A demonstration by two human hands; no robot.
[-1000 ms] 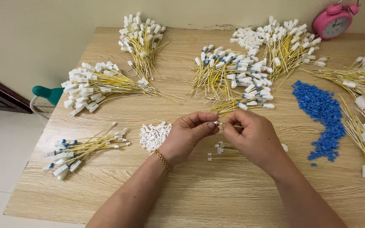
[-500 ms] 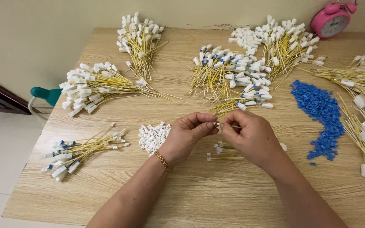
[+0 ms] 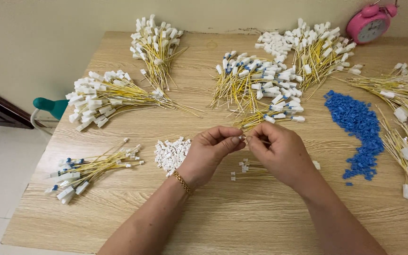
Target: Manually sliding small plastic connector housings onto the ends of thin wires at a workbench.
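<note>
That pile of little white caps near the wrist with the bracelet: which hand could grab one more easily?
Probably the left hand: the pile of white caps lies just beside it, while the right hand sits farther off, toward the blue pieces.

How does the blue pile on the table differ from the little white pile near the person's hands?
The blue pile is larger and spreads in a long strip; the white pile is a small compact heap. The blue pile lies beyond the right hand, the white pile beside the left hand. Both are loose small pieces on the wooden table.
</note>
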